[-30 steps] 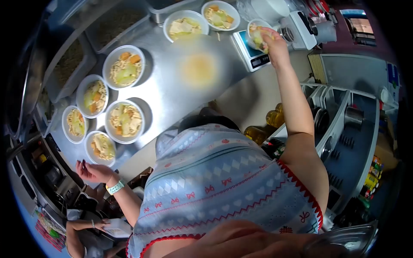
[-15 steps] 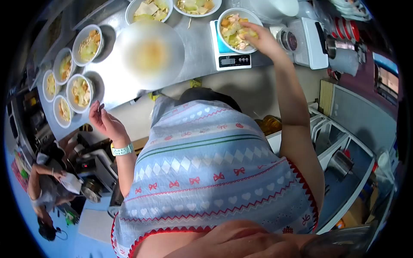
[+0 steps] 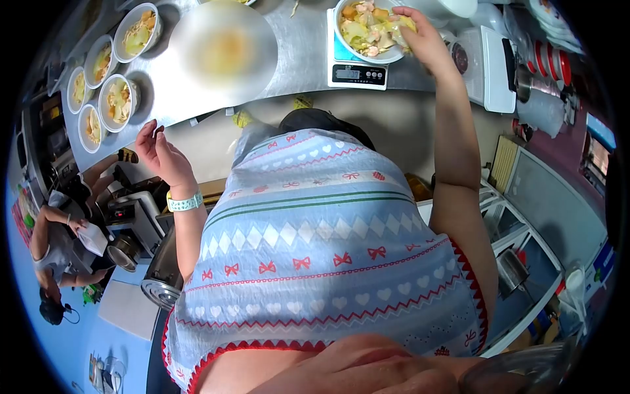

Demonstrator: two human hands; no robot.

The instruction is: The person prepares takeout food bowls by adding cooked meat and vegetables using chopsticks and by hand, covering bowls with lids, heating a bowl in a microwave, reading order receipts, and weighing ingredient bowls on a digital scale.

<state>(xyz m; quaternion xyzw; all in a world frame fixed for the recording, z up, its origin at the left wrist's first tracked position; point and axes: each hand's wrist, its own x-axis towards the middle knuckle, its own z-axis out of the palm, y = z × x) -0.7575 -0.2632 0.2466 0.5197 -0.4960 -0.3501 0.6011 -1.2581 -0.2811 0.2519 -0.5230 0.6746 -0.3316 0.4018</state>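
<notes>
A white bowl of pale green cabbage pieces, pink bits of meat and orange chunks rests on a digital scale, whose digits are too small to read surely. At the bowl's right rim, my right hand has its fingers closed on a piece of cabbage. My left hand hovers off the counter's front edge, fingers loosely bent and apart, holding nothing. Nearest to it is a filled white bowl, which it does not touch.
Several more filled bowls, including one at the upper left, stand on the steel counter. A white lidded box is right of the scale. Another person holds something white at lower left, near a pot.
My right hand has moved from over the food to the bowl's right rim, with cabbage in its fingers. The view has shifted, so the counter sits higher. My left hand still holds nothing.
</notes>
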